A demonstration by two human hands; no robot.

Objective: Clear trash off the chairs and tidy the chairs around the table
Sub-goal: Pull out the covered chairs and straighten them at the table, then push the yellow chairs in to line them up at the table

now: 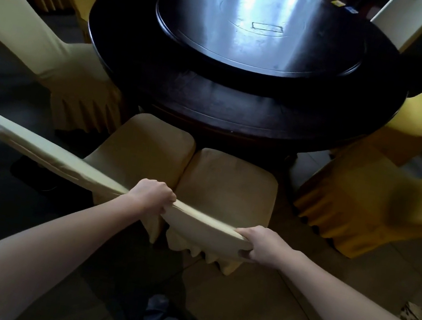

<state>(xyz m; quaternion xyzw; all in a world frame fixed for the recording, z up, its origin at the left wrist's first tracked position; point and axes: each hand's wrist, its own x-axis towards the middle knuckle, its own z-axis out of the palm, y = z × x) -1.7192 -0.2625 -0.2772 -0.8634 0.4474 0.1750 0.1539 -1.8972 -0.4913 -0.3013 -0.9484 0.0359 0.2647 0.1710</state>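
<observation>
**Chair back [206, 225] gripped at both ends**

We see two cloth-covered chairs side by side at 6 o'clock of the round dark table [241, 108], their seats pointing toward its edge. Our left hand [151, 196] curls its grip over the top of the back, where it meets the neighbouring chair [50, 152]. Our right hand [263, 246] wraps its grip round the back's right corner. More covered chairs [54, 53] ring the table from 9 to 3 o'clock
</observation>
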